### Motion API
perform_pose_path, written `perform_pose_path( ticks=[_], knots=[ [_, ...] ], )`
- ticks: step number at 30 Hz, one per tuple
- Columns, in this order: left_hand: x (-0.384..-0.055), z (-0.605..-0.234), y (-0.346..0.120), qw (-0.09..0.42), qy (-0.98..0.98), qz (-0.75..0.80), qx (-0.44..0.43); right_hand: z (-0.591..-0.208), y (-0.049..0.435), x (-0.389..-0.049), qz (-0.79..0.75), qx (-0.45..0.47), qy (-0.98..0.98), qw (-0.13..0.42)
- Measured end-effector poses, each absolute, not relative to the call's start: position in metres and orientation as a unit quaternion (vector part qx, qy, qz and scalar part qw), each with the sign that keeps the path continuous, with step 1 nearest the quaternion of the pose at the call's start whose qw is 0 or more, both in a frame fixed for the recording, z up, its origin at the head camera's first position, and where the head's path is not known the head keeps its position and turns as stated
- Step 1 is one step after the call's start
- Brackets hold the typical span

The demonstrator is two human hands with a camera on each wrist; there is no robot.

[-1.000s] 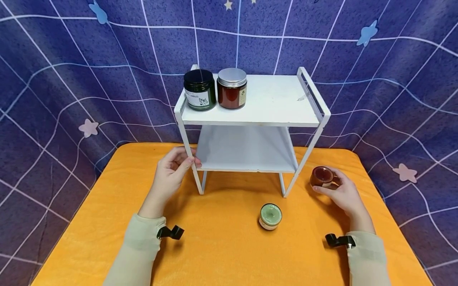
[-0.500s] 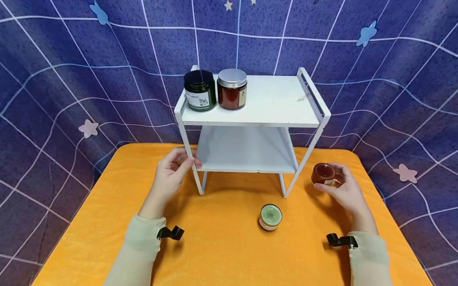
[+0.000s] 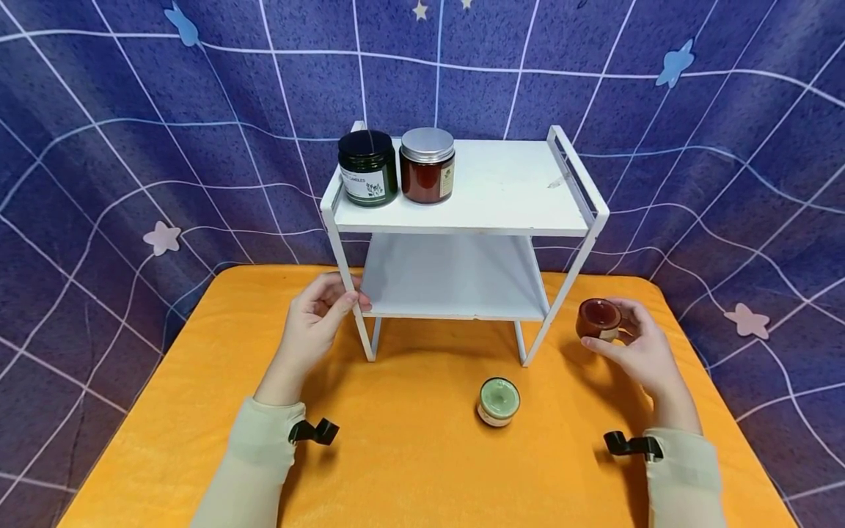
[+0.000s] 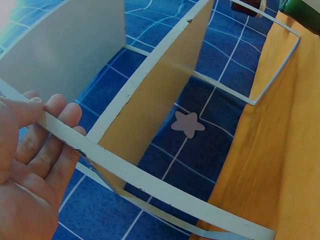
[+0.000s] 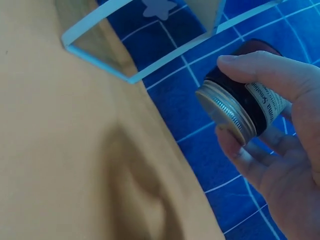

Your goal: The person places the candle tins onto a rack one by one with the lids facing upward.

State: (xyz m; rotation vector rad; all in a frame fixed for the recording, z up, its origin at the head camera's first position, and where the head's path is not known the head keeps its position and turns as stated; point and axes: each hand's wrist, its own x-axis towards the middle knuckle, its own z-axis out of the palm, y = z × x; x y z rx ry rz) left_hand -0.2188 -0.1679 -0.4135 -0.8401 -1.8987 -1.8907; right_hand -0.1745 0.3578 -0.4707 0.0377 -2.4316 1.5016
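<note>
My left hand grips the front left leg of a white two-tier shelf, thumb in front and fingers behind. On the right, my right hand holds a small brown glass candle jar between thumb and fingers, just above the cloth. In the right wrist view, the silver screw lid points down towards the table and a pale label shows. A small green candle jar stands on the table in front of the shelf.
On the shelf's top tier, at the left, stand a dark green jar with a black lid and a larger amber jar with a silver lid. An orange cloth covers the table. A blue star-patterned curtain hangs behind.
My right hand has lifted the brown candle jar slightly off the cloth, its shadow now apart from it. My left hand keeps its place on the shelf leg.
</note>
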Motion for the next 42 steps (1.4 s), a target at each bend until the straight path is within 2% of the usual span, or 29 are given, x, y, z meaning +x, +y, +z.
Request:
perform_pose_path(
  ticks=[42],
  knots=[
    [-0.219,-0.413,-0.17,0.163,-0.675,-0.658,-0.291,-0.435,0.337,-0.169,0.527,0.061,-0.832,0.161]
  ],
)
